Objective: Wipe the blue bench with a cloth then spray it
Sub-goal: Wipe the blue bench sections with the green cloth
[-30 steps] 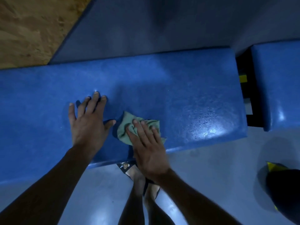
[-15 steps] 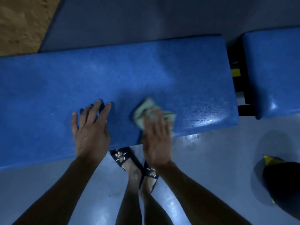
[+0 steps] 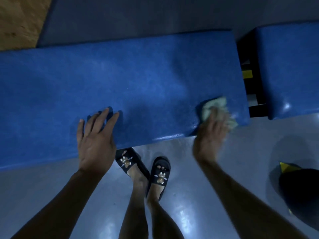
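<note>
Right hand (image 3: 209,135), blurred, pressed flat on the pale green cloth (image 3: 215,107) at lower right of the blue bench (image 3: 138,80), slid there from mid-frame a second before. Left hand (image 3: 95,140) stayed splayed, fingers straight, on the bench's near edge, lower left of centre.

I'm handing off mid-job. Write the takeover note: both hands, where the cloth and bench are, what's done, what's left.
Left hand: flat, fingers spread, resting on the blue bench near its front edge.
Right hand: pressing the cloth onto the bench's right front corner; blurred, grip unclear.
Done: wiping under way, now at the right end.
Left: finish wiping, then spray. No spray bottle is clearly visible; a dark object sits on the floor at right.
</note>
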A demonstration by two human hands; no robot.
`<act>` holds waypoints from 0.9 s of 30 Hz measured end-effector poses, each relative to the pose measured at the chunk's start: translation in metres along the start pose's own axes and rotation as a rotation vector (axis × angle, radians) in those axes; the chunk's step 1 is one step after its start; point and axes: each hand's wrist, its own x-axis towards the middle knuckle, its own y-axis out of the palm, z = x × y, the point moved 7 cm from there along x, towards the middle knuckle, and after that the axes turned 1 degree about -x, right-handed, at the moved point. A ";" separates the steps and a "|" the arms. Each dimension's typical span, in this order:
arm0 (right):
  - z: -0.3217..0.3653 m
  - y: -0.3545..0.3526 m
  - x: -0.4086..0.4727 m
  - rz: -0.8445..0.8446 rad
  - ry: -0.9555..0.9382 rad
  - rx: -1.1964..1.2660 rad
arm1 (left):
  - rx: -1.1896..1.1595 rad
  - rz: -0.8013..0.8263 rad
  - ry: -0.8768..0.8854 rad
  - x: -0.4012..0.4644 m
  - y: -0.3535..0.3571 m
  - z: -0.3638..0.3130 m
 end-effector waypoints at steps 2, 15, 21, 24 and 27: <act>0.069 0.020 -0.036 0.072 -0.299 0.085 | 0.002 0.000 0.010 -0.003 0.001 0.000; -0.007 -0.015 0.025 0.187 -0.399 -0.084 | -0.057 -0.037 -0.013 -0.020 -0.002 0.057; 0.091 0.028 -0.035 -0.019 0.113 0.030 | -0.080 -0.039 0.028 -0.028 -0.003 0.090; 0.191 0.054 -0.086 0.055 -0.137 0.074 | -0.098 -0.070 0.039 -0.031 -0.006 0.106; 0.266 0.065 -0.126 0.217 -0.603 0.144 | -0.098 -0.086 0.069 -0.031 -0.010 0.119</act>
